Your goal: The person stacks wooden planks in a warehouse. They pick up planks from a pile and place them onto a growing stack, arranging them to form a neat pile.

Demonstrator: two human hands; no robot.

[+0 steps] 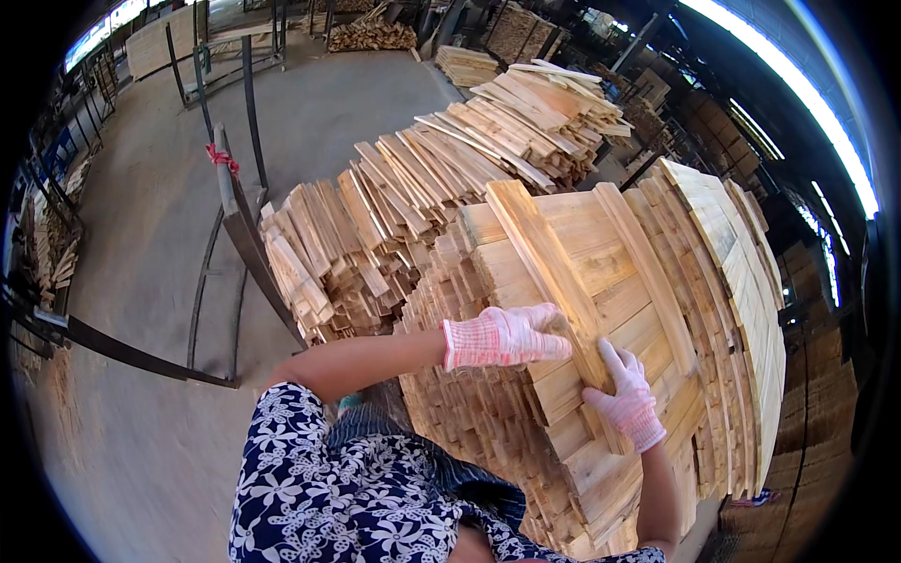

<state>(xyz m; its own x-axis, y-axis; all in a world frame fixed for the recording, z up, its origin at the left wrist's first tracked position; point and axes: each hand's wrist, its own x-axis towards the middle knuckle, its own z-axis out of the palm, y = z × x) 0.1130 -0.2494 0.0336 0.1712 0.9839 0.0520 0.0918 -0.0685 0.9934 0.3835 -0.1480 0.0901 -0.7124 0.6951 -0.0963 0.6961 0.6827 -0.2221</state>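
Observation:
A long pale board [542, 246] lies lengthwise on top of a tall stack of planks [624, 267]. My left hand [507, 336], in a pink-and-white knit glove, is at the board's left edge with fingers stretched out and thumb apart. On the board's right edge rests my right hand [626, 394], gloved the same way, its thumb and fingers spread against the wood. Neither hand is wrapped round the board. A second narrow board [648, 272] lies across the stack farther right, roughly parallel to the first.
Rows of loose wooden slats [375, 211] are piled beyond the stack, running toward the back. At left stands a dark metal frame [246, 239] with a red tie [222, 158] on its post. Another layered plank stack [741, 319] adjoins on the right. Grey concrete floor [141, 281] spreads at left.

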